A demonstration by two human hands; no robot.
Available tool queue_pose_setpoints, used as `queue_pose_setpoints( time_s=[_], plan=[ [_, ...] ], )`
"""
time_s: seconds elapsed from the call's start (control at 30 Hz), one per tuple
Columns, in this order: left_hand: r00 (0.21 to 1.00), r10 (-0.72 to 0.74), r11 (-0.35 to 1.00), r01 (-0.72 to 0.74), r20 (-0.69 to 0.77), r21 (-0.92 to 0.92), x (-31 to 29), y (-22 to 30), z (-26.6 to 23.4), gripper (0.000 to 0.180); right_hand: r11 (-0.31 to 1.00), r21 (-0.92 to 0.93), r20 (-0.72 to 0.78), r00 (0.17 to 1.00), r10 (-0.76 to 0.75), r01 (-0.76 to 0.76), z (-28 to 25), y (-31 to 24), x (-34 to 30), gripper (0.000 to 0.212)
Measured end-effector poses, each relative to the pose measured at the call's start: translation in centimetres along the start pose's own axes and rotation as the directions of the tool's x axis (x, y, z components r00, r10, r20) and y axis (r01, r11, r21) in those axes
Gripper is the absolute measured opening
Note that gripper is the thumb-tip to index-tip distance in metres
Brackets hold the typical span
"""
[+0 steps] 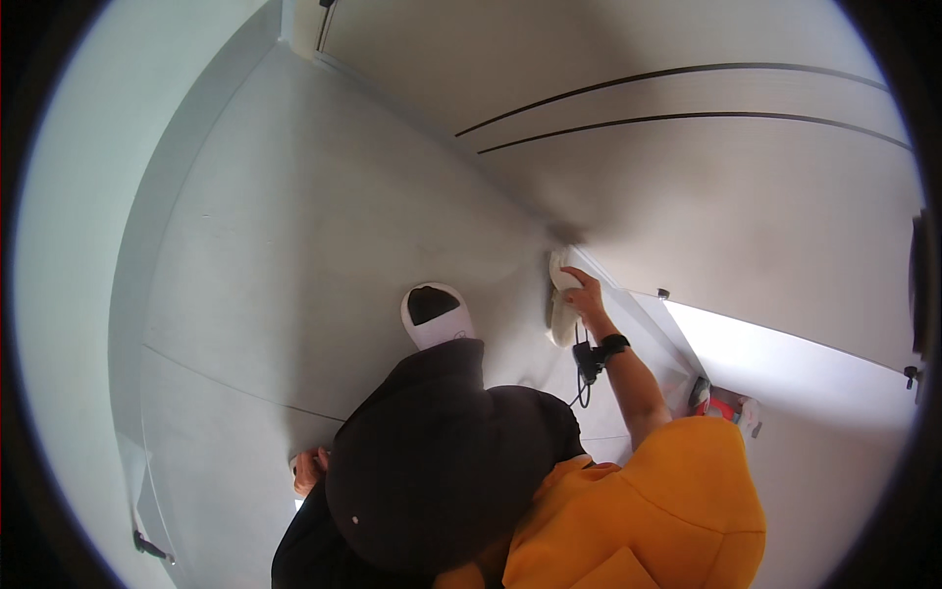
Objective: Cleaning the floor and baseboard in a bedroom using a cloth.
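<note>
Apparently lifting or setting down footwear, the bare right hand (586, 296) is closed on an off-white, round-ended shoe (563, 324) at the smooth grey floor (373, 216), beside a pale, dark-lined panel (638, 187). The left hand (310, 471), well apart, is partly hidden, its grip impossible to tell. A steady hold seems called for next. The shoe looks plain, partly covered by fingers.

The room comprises a grey floor (231, 255), crossed by a thin seam (235, 386) and a soft shadow (319, 245); a pale greenish wall (74, 245) at left, footed by a grey skirting band (147, 216); and, at upper right, a large off-white panel (628, 196) — two dark stripes (726, 66) across it — beside a brightly lit white surface (751, 344).
</note>
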State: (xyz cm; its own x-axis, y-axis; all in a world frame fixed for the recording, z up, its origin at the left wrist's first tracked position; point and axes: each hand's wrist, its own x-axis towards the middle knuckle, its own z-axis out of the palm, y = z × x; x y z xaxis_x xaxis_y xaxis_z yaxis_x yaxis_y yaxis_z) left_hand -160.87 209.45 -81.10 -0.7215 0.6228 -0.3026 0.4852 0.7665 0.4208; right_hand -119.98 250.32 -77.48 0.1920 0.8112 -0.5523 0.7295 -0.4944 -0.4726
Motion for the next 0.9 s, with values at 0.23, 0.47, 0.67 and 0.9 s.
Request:
queue_pose_setpoints(
  time_s=[0.23,0.47,0.67,0.9],
  plan=[
    [1.000,0.004,1.000,-0.004,0.009,0.020,-0.1,-0.4,-0.1,0.013,0.970,0.218,-0.433,0.880,0.197,-0.110,-5.3,7.9,1.4,0.049],
    [1.000,0.012,1.000,-0.012,0.016,0.026,0.0,-0.1,0.1,0.014,0.950,0.032,-0.367,0.880,0.300,-0.310,-3.7,7.0,8.1,0.058],
    [1.000,0.003,0.999,-0.004,0.021,0.039,0.0,-0.3,0.1,0.015,0.972,-0.150,-0.436,0.894,0.099,-0.181,0.1,3.8,6.8,0.058],
    [1.000,0.015,1.000,-0.015,0.012,0.016,0.0,0.5,-0.6,0.016,0.850,-0.521,-0.401,0.901,-0.167,-0.074,9.0,-7.6,5.2,0.038]
  ],
)
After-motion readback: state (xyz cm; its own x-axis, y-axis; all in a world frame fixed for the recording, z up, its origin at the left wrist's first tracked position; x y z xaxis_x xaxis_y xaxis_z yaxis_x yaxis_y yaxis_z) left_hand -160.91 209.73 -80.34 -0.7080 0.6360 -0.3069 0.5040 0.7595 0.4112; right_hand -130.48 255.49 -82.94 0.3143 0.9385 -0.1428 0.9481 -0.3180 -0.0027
